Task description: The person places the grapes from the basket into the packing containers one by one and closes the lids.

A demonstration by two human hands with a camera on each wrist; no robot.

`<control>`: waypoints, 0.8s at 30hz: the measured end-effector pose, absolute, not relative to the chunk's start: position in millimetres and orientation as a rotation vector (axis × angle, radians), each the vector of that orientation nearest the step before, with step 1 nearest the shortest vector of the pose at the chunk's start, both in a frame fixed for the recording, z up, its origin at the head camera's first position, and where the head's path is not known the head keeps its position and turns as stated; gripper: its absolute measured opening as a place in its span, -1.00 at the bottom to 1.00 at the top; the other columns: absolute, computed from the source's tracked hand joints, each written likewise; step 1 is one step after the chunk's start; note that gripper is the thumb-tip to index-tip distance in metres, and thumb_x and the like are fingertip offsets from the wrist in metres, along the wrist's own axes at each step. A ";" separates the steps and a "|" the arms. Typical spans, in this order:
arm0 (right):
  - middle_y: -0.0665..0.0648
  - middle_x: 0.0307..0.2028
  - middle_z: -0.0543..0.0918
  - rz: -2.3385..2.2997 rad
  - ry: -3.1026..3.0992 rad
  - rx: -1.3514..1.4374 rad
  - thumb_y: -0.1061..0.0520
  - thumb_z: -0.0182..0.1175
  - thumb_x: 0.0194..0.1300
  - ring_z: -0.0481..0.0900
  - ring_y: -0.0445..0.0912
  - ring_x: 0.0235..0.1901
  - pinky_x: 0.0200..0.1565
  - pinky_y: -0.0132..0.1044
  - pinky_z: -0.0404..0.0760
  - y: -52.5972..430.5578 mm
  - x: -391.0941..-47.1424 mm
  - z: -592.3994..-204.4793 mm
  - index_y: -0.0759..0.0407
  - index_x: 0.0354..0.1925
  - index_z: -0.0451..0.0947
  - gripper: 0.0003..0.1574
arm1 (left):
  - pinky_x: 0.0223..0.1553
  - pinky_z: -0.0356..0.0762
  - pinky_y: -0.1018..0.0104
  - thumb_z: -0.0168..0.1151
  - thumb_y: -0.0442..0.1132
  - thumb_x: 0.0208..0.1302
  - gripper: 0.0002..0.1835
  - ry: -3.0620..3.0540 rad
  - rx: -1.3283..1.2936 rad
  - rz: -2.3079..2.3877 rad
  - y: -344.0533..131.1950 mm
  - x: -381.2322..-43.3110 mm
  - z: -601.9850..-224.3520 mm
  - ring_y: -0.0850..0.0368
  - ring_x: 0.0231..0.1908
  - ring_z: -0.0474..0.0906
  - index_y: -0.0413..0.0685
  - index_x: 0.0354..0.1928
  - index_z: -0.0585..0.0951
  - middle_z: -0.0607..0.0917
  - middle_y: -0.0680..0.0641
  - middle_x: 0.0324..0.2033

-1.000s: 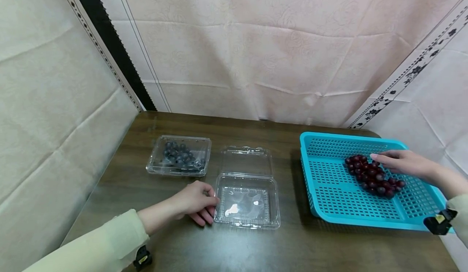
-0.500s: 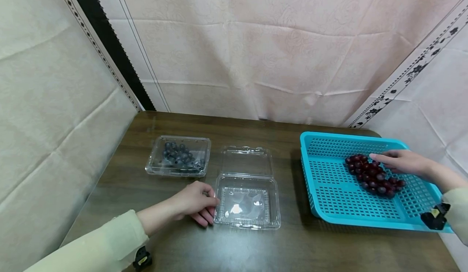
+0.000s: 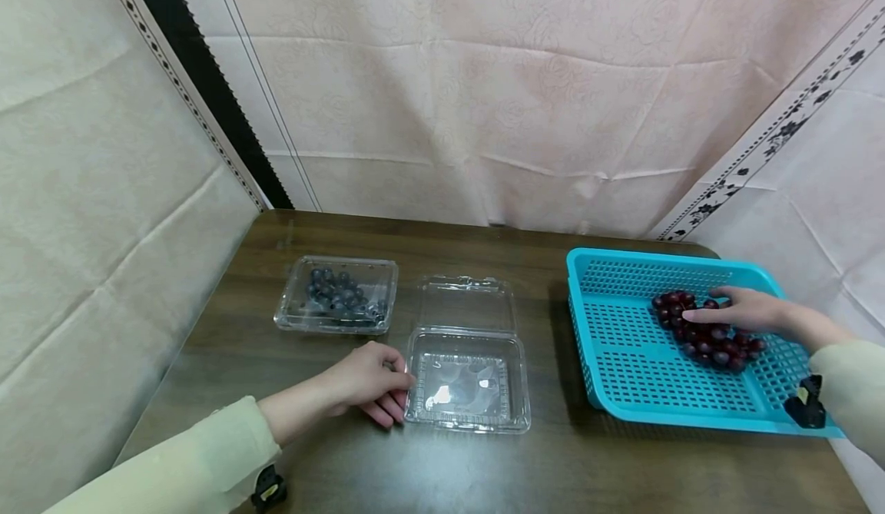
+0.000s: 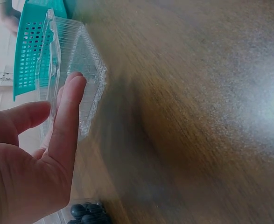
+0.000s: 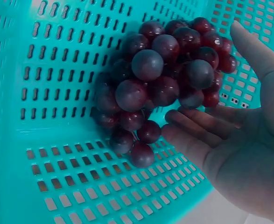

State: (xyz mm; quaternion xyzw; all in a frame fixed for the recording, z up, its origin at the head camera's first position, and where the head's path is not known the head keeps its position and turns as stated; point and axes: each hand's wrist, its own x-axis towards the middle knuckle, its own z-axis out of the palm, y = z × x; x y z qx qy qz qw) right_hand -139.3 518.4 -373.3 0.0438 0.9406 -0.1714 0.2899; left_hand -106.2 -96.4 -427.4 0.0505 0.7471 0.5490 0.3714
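Note:
In the head view my left hand [image 3: 372, 383] is at the left side of an open clear plastic clamshell box [image 3: 465, 402]. Its thumb meets the rim and its fingers lie along the outer wall, pinching the edge, as the left wrist view shows too. On the right, my right hand [image 3: 747, 310] reaches into a turquoise plastic basket [image 3: 615, 356]. A bunch of dark red grapes [image 3: 705, 341] lies on the basket floor. Seen from the right wrist, the thumb [image 5: 251, 46] and fingers [image 5: 193, 133] are spread beside the bunch, fingertips right at its lower edge.
Another clear plastic box [image 3: 290, 318], with dark grapes [image 3: 339, 290] inside, sits at the left of the brown wooden table [image 3: 546, 472]. The open box's lid [image 3: 466, 303] leans away from me. Pale cloth [image 3: 442, 114] hangs behind the table.
My right hand has moved left and slightly down over the grapes, its thumb now overlapping the bunch in the head view. My left hand and the clamshell box have stayed put.

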 end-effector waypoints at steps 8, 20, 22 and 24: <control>0.92 0.38 -0.10 -0.439 2.511 0.118 -0.42 0.18 0.50 -0.01 0.81 0.33 0.28 0.70 0.26 513.8 -140.4 -383.5 0.77 0.50 -0.16 0.43 | -0.46 0.85 0.12 0.27 -0.38 0.51 -0.87 1.912 0.129 1.410 -95.6 -106.2 -427.1 -0.03 -0.49 0.80 -0.27 -0.27 0.58 0.74 -0.23 -0.48; 0.90 0.34 0.09 -0.397 2.594 0.093 -0.38 0.34 0.41 0.15 0.77 0.29 0.25 0.69 0.32 509.9 -144.5 -400.4 0.79 0.45 -0.09 0.45 | -0.46 0.85 0.14 0.26 -0.39 0.51 -0.87 1.921 0.125 1.413 -96.3 -104.8 -425.0 0.00 -0.52 0.79 -0.27 -0.27 0.58 0.75 -0.23 -0.48; 0.90 0.33 0.11 -0.386 2.609 0.083 -0.39 0.35 0.39 0.17 0.77 0.28 0.24 0.68 0.34 509.5 -145.5 -401.7 0.81 0.44 -0.07 0.46 | -0.47 0.85 0.15 0.26 -0.39 0.51 -0.87 1.922 0.127 1.413 -96.8 -104.7 -425.0 0.00 -0.51 0.79 -0.29 -0.26 0.58 0.74 -0.22 -0.49; 0.90 0.33 0.11 -0.370 2.620 0.081 -0.42 0.35 0.37 0.18 0.77 0.28 0.24 0.68 0.35 508.8 -146.6 -403.4 0.81 0.43 -0.06 0.48 | -0.47 0.85 0.15 0.27 -0.39 0.51 -0.87 1.921 0.128 1.415 -97.3 -104.6 -425.0 0.00 -0.51 0.79 -0.30 -0.26 0.58 0.73 -0.21 -0.49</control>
